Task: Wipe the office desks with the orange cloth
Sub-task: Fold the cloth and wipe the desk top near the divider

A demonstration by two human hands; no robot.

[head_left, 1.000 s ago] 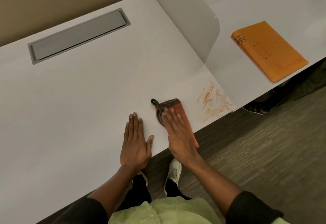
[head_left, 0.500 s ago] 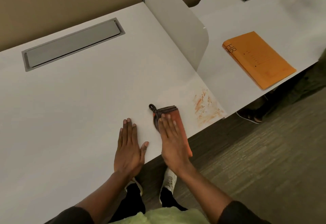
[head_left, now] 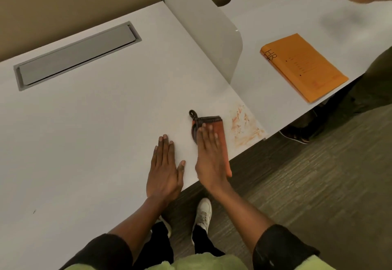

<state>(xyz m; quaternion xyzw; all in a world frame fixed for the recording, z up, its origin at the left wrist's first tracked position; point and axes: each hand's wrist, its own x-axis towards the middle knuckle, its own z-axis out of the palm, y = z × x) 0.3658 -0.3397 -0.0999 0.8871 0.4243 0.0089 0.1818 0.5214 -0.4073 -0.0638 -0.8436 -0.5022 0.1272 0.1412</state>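
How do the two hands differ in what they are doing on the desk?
The left hand lies flat on the bare desk; the right hand presses on the orange cloth. The right hand sits nearer the orange smears; the left hand is farther away. Both are open, palms down.

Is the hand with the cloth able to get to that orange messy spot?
Probably yes. The right hand lies flat on the orange cloth, and the smear is just to its right on the same desk, with nothing between them.
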